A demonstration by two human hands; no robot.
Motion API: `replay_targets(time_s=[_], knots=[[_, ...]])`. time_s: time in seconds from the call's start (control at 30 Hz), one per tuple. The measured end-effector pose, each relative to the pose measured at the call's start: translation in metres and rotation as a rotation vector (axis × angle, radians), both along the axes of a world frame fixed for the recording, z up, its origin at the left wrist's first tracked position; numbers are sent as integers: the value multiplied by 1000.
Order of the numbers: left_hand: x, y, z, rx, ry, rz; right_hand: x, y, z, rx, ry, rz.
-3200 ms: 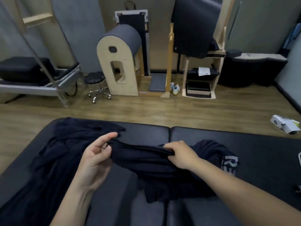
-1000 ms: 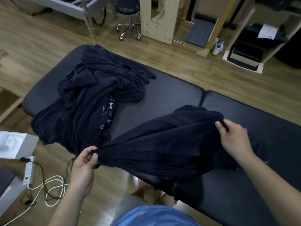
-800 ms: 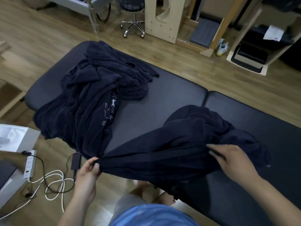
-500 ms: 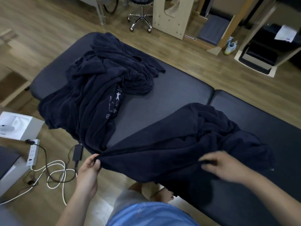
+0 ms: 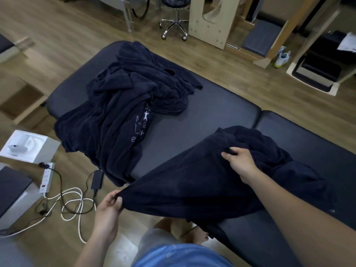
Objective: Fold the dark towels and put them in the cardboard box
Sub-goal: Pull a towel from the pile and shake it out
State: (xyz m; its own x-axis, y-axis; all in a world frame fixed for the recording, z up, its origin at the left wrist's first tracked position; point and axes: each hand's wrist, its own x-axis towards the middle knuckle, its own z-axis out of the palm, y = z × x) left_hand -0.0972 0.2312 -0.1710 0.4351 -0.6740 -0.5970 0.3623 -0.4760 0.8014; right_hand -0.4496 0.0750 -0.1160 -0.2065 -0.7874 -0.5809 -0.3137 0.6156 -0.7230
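Observation:
A dark navy towel (image 5: 202, 182) lies stretched across the near edge of the black padded table (image 5: 192, 120). My left hand (image 5: 110, 206) pinches its corner off the table's near side. My right hand (image 5: 239, 160) grips a fold of the same towel further right, on the tabletop. A crumpled heap of dark towels (image 5: 123, 108) with white lettering covers the table's left end and hangs over its edge. No cardboard box is in view.
On the floor at left sit a white box (image 5: 28, 146), a power strip (image 5: 47, 177) with looping cables and a black adapter (image 5: 97, 179). Beyond the table stand a stool base (image 5: 174, 27), wooden equipment (image 5: 211, 20) and a shoe (image 5: 282, 58).
My right hand let go of the far edge, swept down and left over the towel, and now grips a fold nearer the middle. My left hand kept its corner. The view moved forward.

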Motion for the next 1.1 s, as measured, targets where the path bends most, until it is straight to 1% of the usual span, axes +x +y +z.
replay_targets(time_s=[0.03, 0.07, 0.1, 0.17, 0.2, 0.23, 0.27, 0.33, 0.37, 0.43, 0.47, 0.53, 0.67, 0.73, 0.8, 0.9, 0.97, 1.03, 1.1], knots=[[1, 1, -2, 6, -4, 7, 1, 4, 1, -37, 12, 9], [2, 2, -4, 9, -3, 14, 4, 6, 7, -87, -39, 9], [1, 3, -5, 9, 0, 21, 6, 5, 16, -128, -187, -20], [0, 3, -7, 11, 5, 30, 6, -11, 35, -128, -575, -88], [-1, 2, -7, 15, 9, 35, 3, -22, 40, -126, -673, -93], [-1, 1, -7, 20, 14, 43, 0, -32, 43, -139, -645, -52], [-1, 0, -8, 22, 17, 49, -4, -39, 43, -161, -507, 21], [0, -4, -9, 22, 15, 57, -13, -46, 34, -180, -114, 248], [0, -5, -9, 26, 13, 54, -17, -45, 28, -153, 19, 376], [0, -5, -8, 34, 7, 48, -20, -45, 18, -67, 193, 618], [-1, -5, -8, 40, 5, 50, -19, -47, 15, -25, 247, 709], [0, -3, -10, 59, 4, 57, -10, -58, 11, -3, 309, 780], [5, 0, -16, 96, -1, 21, 27, -90, 4, -146, 416, 804], [7, -1, -16, 106, 2, 9, 48, -108, -2, -155, 465, 893], [6, -3, -16, 114, 2, 17, 67, -123, -16, -77, 496, 1024], [6, -6, -16, 137, -3, 43, 86, -136, -45, 110, 511, 1203], [7, -8, -16, 147, -6, 30, 90, -140, -63, 176, 586, 1298], [9, -9, -15, 155, -10, 13, 90, -140, -73, 177, 686, 1319], [13, -12, -14, 160, -13, -7, 87, -139, -74, 159, 697, 1275]])
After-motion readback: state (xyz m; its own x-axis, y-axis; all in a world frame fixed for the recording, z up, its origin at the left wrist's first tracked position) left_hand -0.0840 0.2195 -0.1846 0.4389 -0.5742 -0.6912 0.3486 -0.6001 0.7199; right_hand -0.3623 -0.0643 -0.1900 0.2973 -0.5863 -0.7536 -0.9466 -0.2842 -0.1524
